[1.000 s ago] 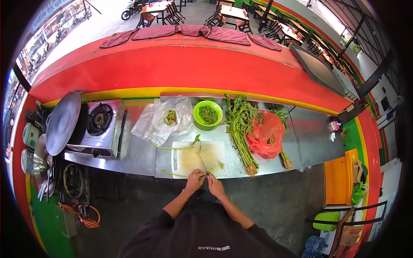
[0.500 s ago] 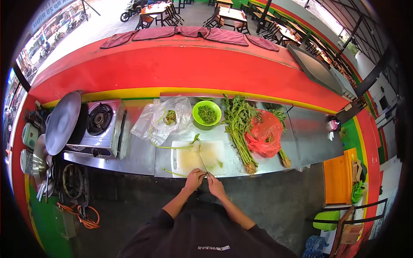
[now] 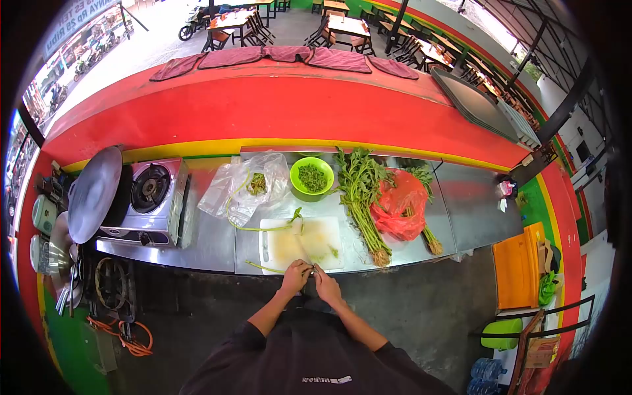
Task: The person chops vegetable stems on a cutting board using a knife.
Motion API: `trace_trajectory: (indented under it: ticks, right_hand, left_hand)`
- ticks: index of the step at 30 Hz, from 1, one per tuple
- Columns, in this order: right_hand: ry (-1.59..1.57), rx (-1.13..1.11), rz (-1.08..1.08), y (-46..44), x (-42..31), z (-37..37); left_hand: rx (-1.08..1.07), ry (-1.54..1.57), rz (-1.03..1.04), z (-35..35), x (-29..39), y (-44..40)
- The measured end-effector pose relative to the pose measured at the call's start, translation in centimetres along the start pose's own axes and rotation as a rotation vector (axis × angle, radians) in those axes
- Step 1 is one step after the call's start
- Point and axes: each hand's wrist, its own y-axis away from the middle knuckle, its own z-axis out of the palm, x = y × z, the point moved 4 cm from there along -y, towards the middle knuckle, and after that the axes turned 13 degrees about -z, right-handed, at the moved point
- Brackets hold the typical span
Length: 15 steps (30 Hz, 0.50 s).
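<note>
At the counter's front edge my two hands are close together. My right hand (image 3: 326,287) is closed around the handle of a knife (image 3: 303,248), its blade pointing away over the white cutting board (image 3: 332,230). My left hand (image 3: 296,276) is closed beside it, with a green stem (image 3: 264,267) running out of it to the left; its fingertips are hard to make out. Another long stem (image 3: 260,229) with a leaf lies across the board's left side. Bits of green lie on the board's right part.
Behind the board are a green bowl (image 3: 295,186) of chopped greens and a clear plastic bag (image 3: 220,194) with scraps. Bunches of leafy greens (image 3: 361,197) and a red plastic bag (image 3: 399,214) lie to the right. A gas stove (image 3: 172,204) and wok (image 3: 96,194) stand left.
The view has shifted slightly. The knife blade shows its broad side more than before. Both hands stay close together at the board's front edge.
</note>
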Motion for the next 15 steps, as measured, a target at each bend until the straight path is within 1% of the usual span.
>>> trace_trajectory:
  ticks: [2,4,5,7,10,15]
  right_hand:
    - [-0.007,0.011,-0.020,0.0,0.5,0.2]
    - [-0.081,-0.004,-0.011,0.6,-0.2,-0.4]
    - [-0.080,-0.003,-0.014,0.7,-0.6,-0.7]
    - [-0.056,-0.019,0.044,0.9,-0.5,-0.4]
    - [-0.024,0.002,0.002,0.5,-0.5,0.1]
    - [0.016,-0.033,0.022,0.3,-0.6,0.3]
  left_hand:
    - [-0.006,-0.012,0.005,0.0,0.0,-0.1]
    - [-0.011,-0.024,0.008,0.0,-0.3,-0.1]
    - [-0.019,-0.021,0.000,0.1,-0.5,-0.2]
    - [-0.024,-0.016,-0.008,0.1,-0.5,-0.3]
    - [-0.026,0.001,-0.026,0.0,-0.4,-0.3]
    - [-0.016,0.025,-0.031,-0.1,-0.3,-0.5]
